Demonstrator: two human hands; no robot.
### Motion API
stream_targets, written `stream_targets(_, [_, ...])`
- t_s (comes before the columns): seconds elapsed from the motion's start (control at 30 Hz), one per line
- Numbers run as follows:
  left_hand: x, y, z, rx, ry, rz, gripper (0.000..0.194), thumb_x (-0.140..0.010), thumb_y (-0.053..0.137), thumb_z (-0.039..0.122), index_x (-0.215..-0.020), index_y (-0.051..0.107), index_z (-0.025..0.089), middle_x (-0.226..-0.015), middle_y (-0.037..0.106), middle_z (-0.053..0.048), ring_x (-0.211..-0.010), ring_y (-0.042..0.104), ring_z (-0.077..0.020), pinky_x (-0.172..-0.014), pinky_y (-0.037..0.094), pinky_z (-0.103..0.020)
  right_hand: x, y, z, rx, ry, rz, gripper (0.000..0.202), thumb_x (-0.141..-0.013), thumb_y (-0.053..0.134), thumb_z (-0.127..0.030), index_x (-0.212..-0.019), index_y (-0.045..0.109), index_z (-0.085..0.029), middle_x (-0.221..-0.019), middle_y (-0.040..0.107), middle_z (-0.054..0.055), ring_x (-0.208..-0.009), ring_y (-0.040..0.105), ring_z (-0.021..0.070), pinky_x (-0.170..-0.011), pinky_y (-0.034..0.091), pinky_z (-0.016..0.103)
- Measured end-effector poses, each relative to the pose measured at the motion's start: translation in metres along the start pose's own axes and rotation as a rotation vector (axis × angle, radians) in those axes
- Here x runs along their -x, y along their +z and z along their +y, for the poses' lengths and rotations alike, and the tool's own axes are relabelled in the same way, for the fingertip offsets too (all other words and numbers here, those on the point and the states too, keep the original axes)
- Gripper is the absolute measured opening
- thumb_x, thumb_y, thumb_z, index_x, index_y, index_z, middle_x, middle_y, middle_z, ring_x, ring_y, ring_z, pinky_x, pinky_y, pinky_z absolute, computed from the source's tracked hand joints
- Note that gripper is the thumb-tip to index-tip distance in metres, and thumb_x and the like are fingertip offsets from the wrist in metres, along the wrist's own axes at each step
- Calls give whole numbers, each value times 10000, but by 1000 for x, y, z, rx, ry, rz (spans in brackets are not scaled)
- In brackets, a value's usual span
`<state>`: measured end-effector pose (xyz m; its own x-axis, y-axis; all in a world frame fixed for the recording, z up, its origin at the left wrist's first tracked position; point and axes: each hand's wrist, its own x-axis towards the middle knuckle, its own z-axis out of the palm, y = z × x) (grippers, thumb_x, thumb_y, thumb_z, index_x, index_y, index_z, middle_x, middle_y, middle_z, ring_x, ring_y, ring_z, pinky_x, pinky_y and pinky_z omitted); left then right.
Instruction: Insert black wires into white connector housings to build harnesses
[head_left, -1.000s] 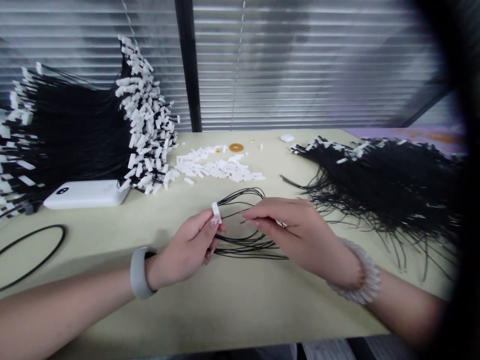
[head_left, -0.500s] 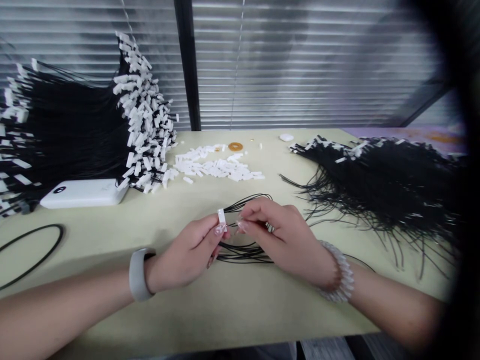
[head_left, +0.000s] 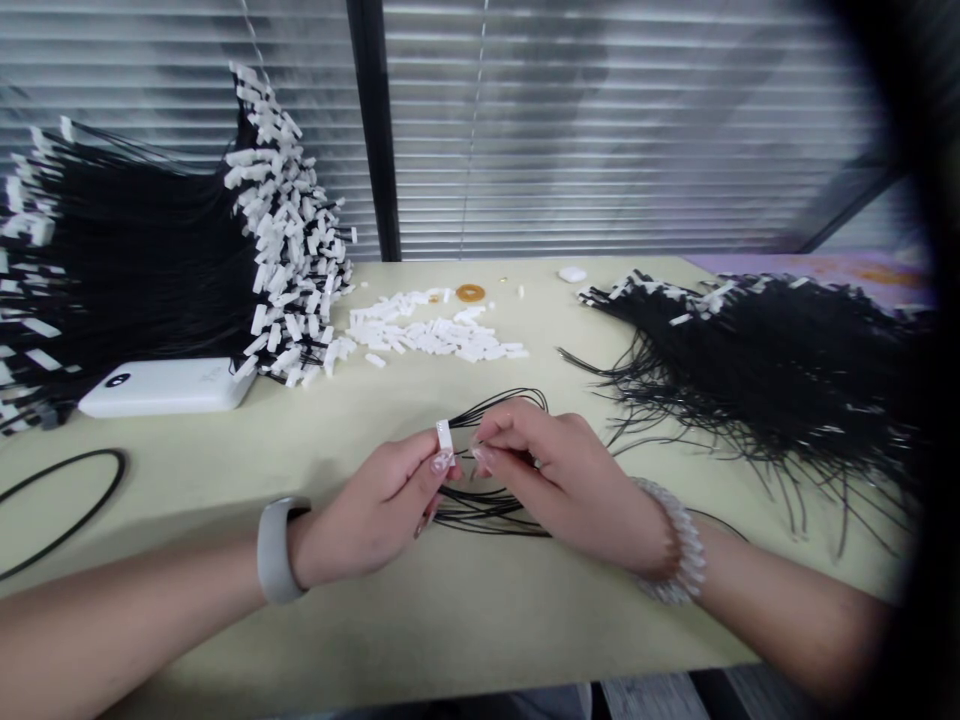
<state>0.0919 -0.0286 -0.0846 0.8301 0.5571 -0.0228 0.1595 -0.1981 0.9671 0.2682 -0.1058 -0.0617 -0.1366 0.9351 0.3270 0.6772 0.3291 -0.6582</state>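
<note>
Wristband of smooth grey material (head_left: 276, 550), worn on the left wrist; bracelet of clear beads (head_left: 679, 550), worn on the right. Left hand (head_left: 386, 490): thumb and fingers closed on the lower end of a small white rectangular plastic connector (head_left: 444, 436), held upright above the pale yellow tabletop (head_left: 420, 620), presumably so that its upper part is left uncovered. Right hand (head_left: 547, 470): thumb and forefinger pinched together just beside the connector, apparently on one thin black wire; the tip is too small to be made out. Bundle of thin black wires (head_left: 487, 515): looped between and beneath both hands. Loop of thick black cable (head_left: 120, 480) and white rounded box (head_left: 165, 388): laid at left, seemingly out of the working space. Pile of loose-ended black wires (head_left: 780, 370): spread at right, probably for easy reach. Stack of black wires with white ends (head_left: 150, 250): heaped at left, roughly aligned. Loose white connectors (head_left: 465, 340): scattered centrally, beyond the hands. Amber ring (head_left: 461, 293): set behind them. Grey slatted blinds (head_left: 637, 120): hung at the rear.
</note>
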Motion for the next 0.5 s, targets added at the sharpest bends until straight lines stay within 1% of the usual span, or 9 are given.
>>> stream_targets(0.1, [0,0,1,-44,22,17,258,-909,321,362,-801,477,187,-584,447,24,-463,393,-88,-408,337,-176,1,0,0,48,-33,10,113,-854,433,-131,-941,427,-204,-668,584,-55,-530,457,60,-529,330,178])
stream_targets(0.23, [-1,-1,3,-148,81,-26,263,-916,307,331,-788,477,177,-555,449,29,-460,403,-90,-438,341,-188,1,1,0,147,-116,52,135,-841,435,-122,-948,474,-194,-715,589,-33,-591,491,74,-562,347,191])
stream_targets(0.37, [-1,-2,6,-210,102,-59,267,-921,299,313,-782,477,172,-560,462,29,-475,418,-87,-470,349,-192,2,5,0,174,-157,47,150,-836,423,-109,-942,497,-186,-770,607,-16,-632,519,85,-591,368,208])
stream_targets(0.43, [0,-1,5,-202,94,-70,270,-920,304,323,-783,480,171,-561,463,27,-479,417,-89,-470,351,-194,3,7,0,194,-158,51,136,-841,427,-119,-936,500,-185,-771,612,-13,-632,529,87,-587,376,210])
stream_targets(0.5, [0,-1,3,-134,48,-58,281,-915,307,359,-795,480,173,-581,461,23,-485,417,-92,-456,357,-191,2,7,1,232,-162,87,140,-846,445,-139,-965,498,-188,-798,622,-7,-646,545,89,-592,393,210])
